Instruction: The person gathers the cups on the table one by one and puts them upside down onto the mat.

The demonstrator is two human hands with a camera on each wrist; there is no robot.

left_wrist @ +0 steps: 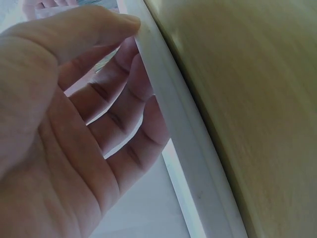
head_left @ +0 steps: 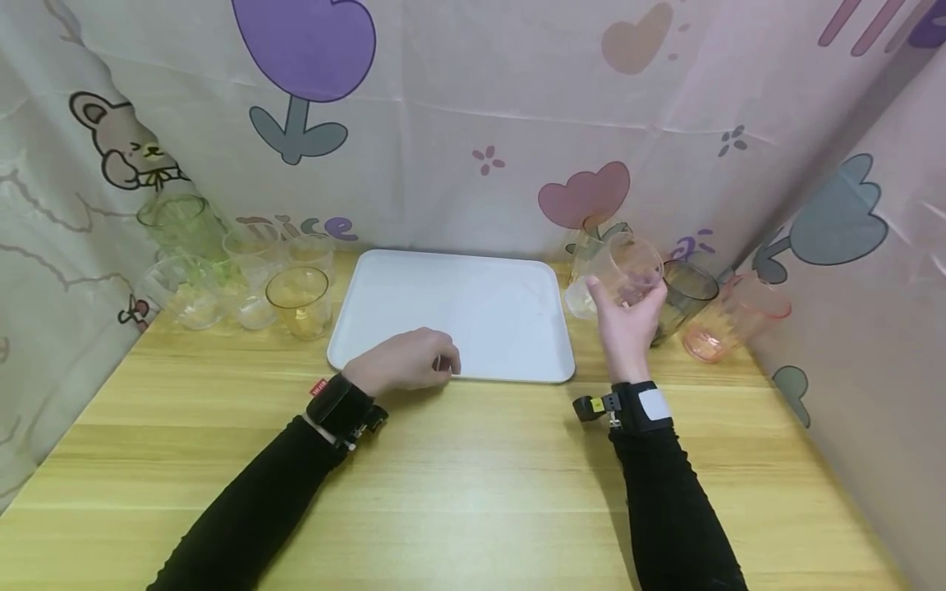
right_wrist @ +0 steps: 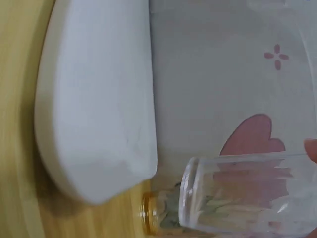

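Note:
My right hand (head_left: 628,324) grips a clear drinking glass (head_left: 612,267) at the tray's right side. The glass leans, with its base toward the tray; in the right wrist view its base and side (right_wrist: 237,193) show, but most of the hand is out of frame. My left hand (head_left: 405,361) hovers at the front rim of a white tray (head_left: 458,312), fingers loosely bent. Seen from the left wrist, the thumb (left_wrist: 99,27) and fingertips come right up to the tray's rim (left_wrist: 183,134), with nothing between them.
An amber glass (head_left: 589,234) stands behind the held one, with a grey glass (head_left: 683,300) and a pink glass (head_left: 735,316) to the right. Left of the tray are a green vessel (head_left: 177,226), several clear glasses (head_left: 185,291) and a yellowish glass (head_left: 299,308). A patterned curtain (head_left: 443,164) hangs behind.

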